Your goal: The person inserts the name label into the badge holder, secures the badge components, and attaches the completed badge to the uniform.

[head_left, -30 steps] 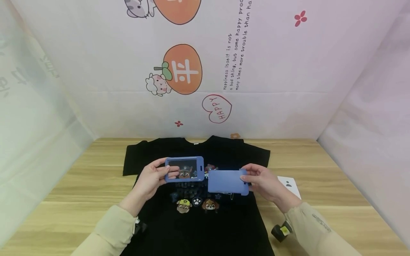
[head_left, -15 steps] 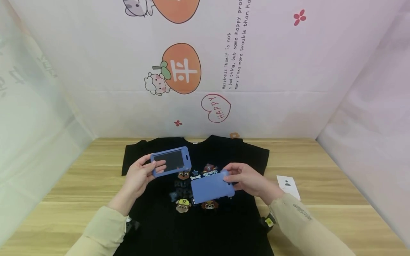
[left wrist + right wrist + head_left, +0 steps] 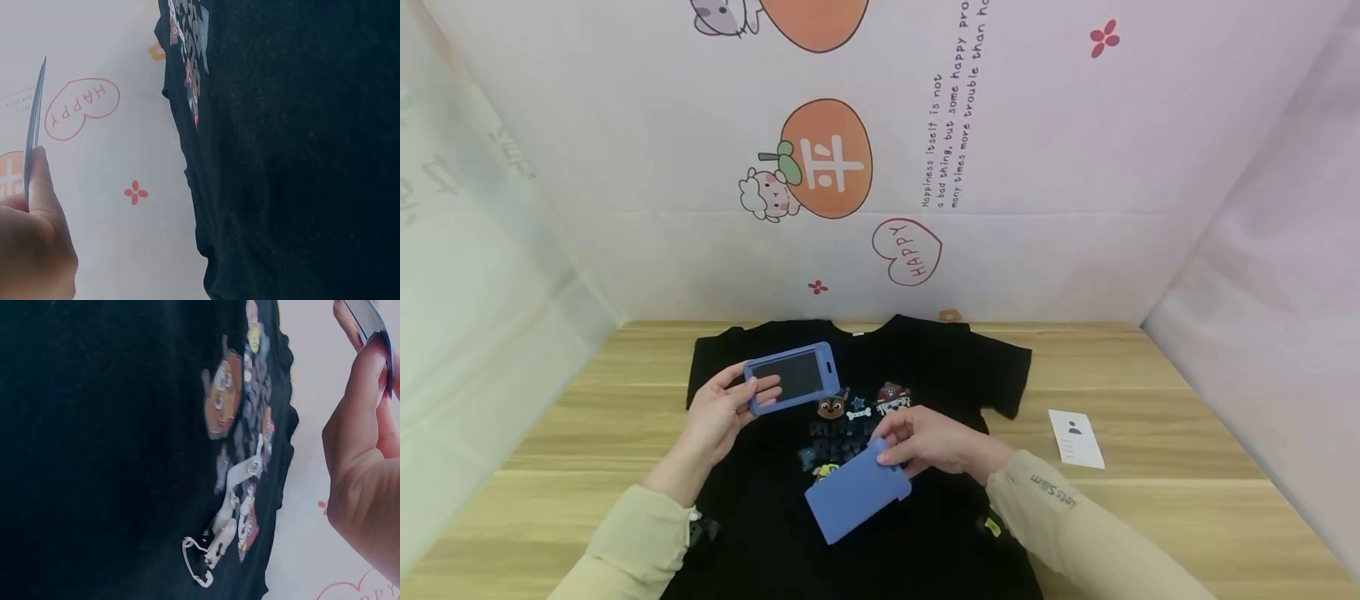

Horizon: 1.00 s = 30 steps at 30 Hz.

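Note:
My left hand [image 3: 713, 415] holds a blue card-holder frame [image 3: 831, 383] with a dark-looking clear window, thumb in front and fingers showing through the opening. Edge-on, that frame [image 3: 34, 119] appears in the left wrist view. Lower and to the right, my right hand [image 3: 931, 442] pinches the corner of a plain blue card-holder cover [image 3: 853, 497], which tilts down to the left. The two blue pieces are apart, both above a black T-shirt [image 3: 865, 567]. In the right wrist view a badge clip [image 3: 240, 475] with a safety pin shows against the shirt; whether it lies or hangs I cannot tell.
A white card [image 3: 1077, 439] with a person icon and small text lies on the wooden table [image 3: 1180, 517], right of the shirt. Cartoon dog prints [image 3: 832, 407] mark the shirt's chest. Printed cloth [image 3: 1037, 267] stands behind, with pale cloth on both sides.
My right hand has moved left and down, and its cover has turned to a steeper slant. The left hand has shifted left and slightly up, tilting the frame. The hands are farther from the white card.

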### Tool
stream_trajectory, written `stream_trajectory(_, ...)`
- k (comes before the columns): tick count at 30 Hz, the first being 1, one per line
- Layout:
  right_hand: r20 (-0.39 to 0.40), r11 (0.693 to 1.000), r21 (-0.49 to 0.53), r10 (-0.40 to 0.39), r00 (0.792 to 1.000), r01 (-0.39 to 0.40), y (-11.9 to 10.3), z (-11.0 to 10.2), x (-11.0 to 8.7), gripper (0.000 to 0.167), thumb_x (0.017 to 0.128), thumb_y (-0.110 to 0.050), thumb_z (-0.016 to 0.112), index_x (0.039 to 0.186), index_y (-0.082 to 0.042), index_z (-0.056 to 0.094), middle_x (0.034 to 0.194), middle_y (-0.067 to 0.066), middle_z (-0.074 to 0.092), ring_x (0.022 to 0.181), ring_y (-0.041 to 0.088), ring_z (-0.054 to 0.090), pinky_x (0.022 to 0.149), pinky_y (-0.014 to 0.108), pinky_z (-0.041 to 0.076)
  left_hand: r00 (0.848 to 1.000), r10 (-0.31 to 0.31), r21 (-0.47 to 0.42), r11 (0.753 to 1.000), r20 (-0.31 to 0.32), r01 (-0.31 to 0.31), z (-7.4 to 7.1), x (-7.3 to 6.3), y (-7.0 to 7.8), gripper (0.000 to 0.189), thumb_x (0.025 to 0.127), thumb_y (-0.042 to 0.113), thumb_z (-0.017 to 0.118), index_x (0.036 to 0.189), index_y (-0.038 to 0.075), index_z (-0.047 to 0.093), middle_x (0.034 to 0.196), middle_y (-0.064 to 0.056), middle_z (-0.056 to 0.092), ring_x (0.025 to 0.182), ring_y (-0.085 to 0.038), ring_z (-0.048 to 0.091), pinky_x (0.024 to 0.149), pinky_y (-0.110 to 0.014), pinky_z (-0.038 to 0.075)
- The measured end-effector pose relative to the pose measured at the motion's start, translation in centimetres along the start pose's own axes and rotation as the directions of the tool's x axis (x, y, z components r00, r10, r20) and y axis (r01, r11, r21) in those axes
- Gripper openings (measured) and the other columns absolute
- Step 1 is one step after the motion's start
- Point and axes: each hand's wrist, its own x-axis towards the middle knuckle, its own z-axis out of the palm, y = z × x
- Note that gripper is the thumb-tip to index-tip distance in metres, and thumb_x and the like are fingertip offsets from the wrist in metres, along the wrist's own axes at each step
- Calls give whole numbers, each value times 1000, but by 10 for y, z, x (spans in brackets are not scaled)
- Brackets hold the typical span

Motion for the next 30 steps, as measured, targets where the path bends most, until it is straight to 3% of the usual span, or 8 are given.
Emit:
stream_trajectory(10, -37, 996, -73, 44, 998, -46, 8, 16, 6, 16, 85, -3, 68, 100, 1, 64, 73, -2, 59, 69, 11, 57, 65, 34, 58, 1000, -23, 3, 1000, 7, 23, 9, 3, -5, 43, 102, 9, 38, 142, -4, 27, 100, 2, 68, 90, -6, 68, 86, -23, 53)
stream_trajectory(16, -120, 988, -153, -19, 993, 0, 18, 22, 13, 16, 82, 0, 70, 96, 0, 66, 73, -1, 58, 67, 11, 57, 62, 34, 58, 1000, -19, -2, 1000, 15, 20, 11, 5, -7, 42, 102, 8, 37, 142, -4, 27, 100, 2, 68, 90, -6, 68, 85, -23, 53)
stream_trajectory(21, -168, 963, -268, -56, 984, 9, 23, 27, 16, 15, 80, -1, 72, 94, -2, 66, 72, 0, 57, 64, 11, 57, 56, 29, 56, 999, -24, 8, 1000, 22, 24, 12, 5, -6, 44, 102, 11, 37, 143, -4, 26, 107, -2, 68, 91, -6, 68, 87, -23, 52)
stream_trajectory(26, -176, 937, -348, -34, 984, -29, 20, 28, 19, 17, 79, -1, 73, 93, -3, 66, 72, 1, 58, 63, 12, 58, 54, 27, 56, 999, -27, 6, 1000, 24, 27, 14, 5, -6, 44, 102, 11, 38, 142, -4, 27, 105, 0, 69, 90, -6, 68, 87, -23, 52)
stream_trajectory(30, -166, 936, -345, 10, 986, -67, 18, 29, 19, 21, 78, 0, 73, 97, -3, 66, 74, 2, 58, 64, 12, 59, 55, 28, 56, 999, -30, 6, 1000, 28, 30, 15, 4, -6, 43, 102, 10, 37, 142, -4, 27, 104, 1, 69, 90, -6, 68, 87, -23, 52)
